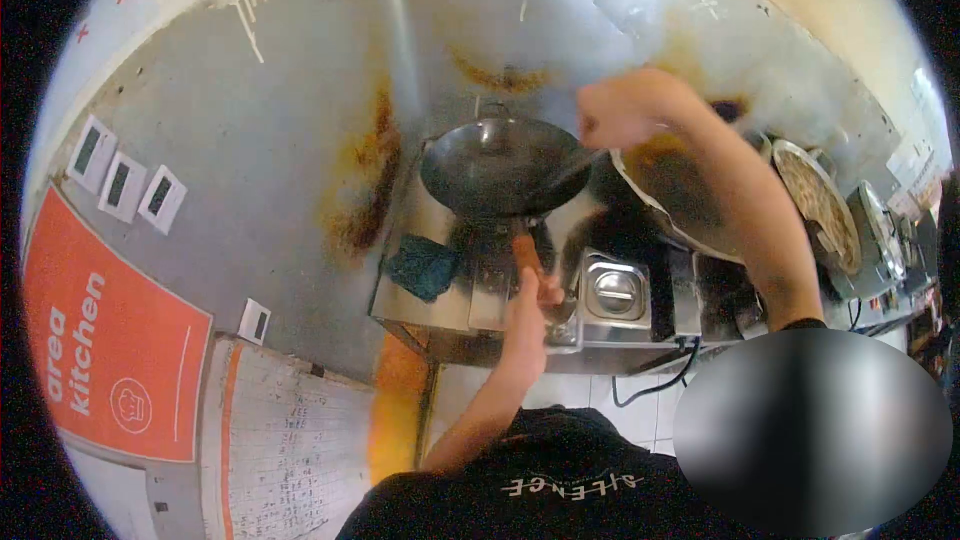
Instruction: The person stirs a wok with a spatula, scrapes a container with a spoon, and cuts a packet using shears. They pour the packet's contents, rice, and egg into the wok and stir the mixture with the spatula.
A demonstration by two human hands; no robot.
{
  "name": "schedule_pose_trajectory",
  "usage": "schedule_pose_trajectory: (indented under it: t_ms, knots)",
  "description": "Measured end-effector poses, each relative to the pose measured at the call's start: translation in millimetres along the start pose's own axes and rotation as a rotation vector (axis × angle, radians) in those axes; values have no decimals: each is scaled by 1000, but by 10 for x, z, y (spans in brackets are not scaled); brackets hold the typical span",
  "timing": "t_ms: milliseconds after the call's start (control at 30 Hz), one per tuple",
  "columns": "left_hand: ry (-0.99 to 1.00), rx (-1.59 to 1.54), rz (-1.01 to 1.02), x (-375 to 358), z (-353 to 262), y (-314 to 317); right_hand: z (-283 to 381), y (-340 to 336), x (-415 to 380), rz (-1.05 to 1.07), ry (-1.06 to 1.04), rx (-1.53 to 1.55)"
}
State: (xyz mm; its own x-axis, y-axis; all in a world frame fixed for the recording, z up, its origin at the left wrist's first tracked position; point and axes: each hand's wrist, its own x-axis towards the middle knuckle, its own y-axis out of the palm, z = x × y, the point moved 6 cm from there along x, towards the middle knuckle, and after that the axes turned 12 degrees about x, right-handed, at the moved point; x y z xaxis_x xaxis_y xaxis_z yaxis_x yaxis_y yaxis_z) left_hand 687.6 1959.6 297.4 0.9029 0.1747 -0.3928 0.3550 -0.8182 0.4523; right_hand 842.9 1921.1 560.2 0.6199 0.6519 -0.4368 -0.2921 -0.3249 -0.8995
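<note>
A dark wok (468, 165) sits on the stove by the steel wall. My left hand (533, 292) is closed around its brown handle (524, 250), which points towards me. Raised over the wok's right side, my right hand (622, 112) is closed on a thin metal cooking utensil (572, 172). Its shaft slants down into the wok; motion blur hides whether its end is a ladle or a spatula. Left of the handle lies a crumpled dark green cloth (422, 267). A lidded steel container (615, 290) stands to the right of my left hand.
A large round pan (680, 198) stands right of the wok, partly behind my right forearm. Farther right are another round pan with brown contents (815, 202) and a metal pot (875, 240). A black cable (655, 395) hangs below the counter's front edge.
</note>
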Motion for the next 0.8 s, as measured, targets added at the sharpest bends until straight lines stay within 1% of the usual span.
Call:
schedule_pose_trajectory:
  t_ms: [67,100,167,200,233,333,367,467,500,533,600,633,733,767,800]
  knots:
    - [-61,-100,73,-39,5,241,39,228,306,-106,24,81]
    - [-75,-68,101,21,65,272,53,310,327,-144,-16,41]
    - [-56,-17,72,-47,20,335,231,369,280,-227,-114,-55]
    - [-38,-3,50,-65,-1,348,223,329,93,-267,-90,2]
    - [62,20,88,6,20,350,219,275,-130,-304,-71,55]
    - [159,59,63,25,80,439,117,520,-96,-387,32,125]
    - [135,91,15,24,99,463,115,650,-87,-428,79,170]
    - [97,101,-22,-6,214,488,-1,1087,12,-571,202,305]
    - [226,40,-51,174,375,443,10,1150,-78,-582,226,355]
    - [181,62,-103,215,496,345,22,1218,-161,-593,251,409]
    - [90,104,-202,242,599,170,-16,1407,-303,-692,272,514]
    - [155,66,-206,94,421,168,-63,1477,-342,-734,286,569]
    - [133,9,-315,347,741,-121,83,1564,-236,-730,334,616]
    - [135,22,-362,278,689,-134,133,1648,-60,-739,292,586]
    - [115,4,-324,258,677,-128,134,1744,161,-751,245,554]
